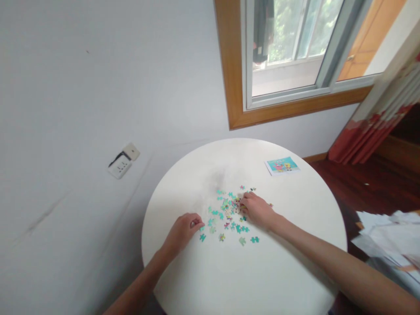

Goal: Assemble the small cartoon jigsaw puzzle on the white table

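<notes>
Loose jigsaw puzzle pieces (215,212), mostly teal with some yellow, pink and pale green, lie scattered on the round white table (216,275). At the left edge of the pile, my left hand (184,230) has thumb and forefinger pinched together, with a small teal puzzle piece (202,228) at their tips. My right hand (257,208) reaches over the pile's right side, fingers curled down among the pieces. A yellowish bit shows at its fingertips, partly hidden by the fingers.
A teal picture card (282,166) with cartoon figures lies at the table's back right. Beyond the table are a white wall with a socket (120,166), a wood-framed window (234,65) and a red-and-white curtain (367,127). Papers (390,236) are piled at the right.
</notes>
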A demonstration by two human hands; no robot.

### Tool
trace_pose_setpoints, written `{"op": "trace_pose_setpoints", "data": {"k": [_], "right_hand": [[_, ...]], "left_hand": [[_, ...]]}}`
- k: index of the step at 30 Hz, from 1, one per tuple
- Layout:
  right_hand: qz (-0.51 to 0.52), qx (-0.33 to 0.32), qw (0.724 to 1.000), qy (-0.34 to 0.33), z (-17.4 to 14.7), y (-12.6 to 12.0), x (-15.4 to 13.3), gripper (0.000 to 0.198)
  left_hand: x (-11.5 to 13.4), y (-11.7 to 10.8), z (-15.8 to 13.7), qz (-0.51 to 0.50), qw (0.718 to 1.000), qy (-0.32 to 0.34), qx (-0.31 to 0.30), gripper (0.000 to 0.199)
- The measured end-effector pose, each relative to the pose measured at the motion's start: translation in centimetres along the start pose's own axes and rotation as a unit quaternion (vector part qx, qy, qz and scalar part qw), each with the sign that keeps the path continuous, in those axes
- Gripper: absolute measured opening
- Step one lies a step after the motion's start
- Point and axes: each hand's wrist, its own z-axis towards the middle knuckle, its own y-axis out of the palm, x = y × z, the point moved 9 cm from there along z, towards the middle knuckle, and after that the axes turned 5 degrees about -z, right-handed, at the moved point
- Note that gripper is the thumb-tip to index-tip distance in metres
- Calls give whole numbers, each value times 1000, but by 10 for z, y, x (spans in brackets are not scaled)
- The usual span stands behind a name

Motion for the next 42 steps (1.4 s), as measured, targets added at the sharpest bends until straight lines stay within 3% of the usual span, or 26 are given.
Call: {"op": "trace_pose_setpoints", "data": {"k": [5, 9, 12, 15, 18, 23, 27, 31, 42], "right_hand": [[44, -9, 999, 17, 0, 4, 9, 15], [125, 17, 991, 50, -14, -9, 28, 18], [171, 39, 979, 106, -35, -20, 57, 19], [192, 41, 969, 148, -60, -23, 86, 18], [194, 22, 968, 154, -77, -20, 96, 17], [109, 42, 982, 149, -70, -25, 76, 17], [84, 52, 994, 51, -33, -24, 27, 20], [21, 7, 999, -28, -2, -8, -9, 15], [-72, 21, 993, -88, 4, -2, -20, 17]], "left_hand": [[27, -1, 13, 45, 995, 65, 62, 10], [83, 26, 36, 48, 982, 184, 20, 14], [111, 49, 47, 73, 971, 229, -15, 15], [122, 64, 52, 92, 964, 244, -45, 10], [121, 69, 54, 94, 964, 244, -54, 8], [120, 67, 51, 87, 964, 246, -46, 10], [119, 65, 48, 70, 969, 235, -36, 5], [116, 65, 46, 89, 970, 226, -27, 7], [104, 60, 45, -7, 980, 197, -27, 13]]}}
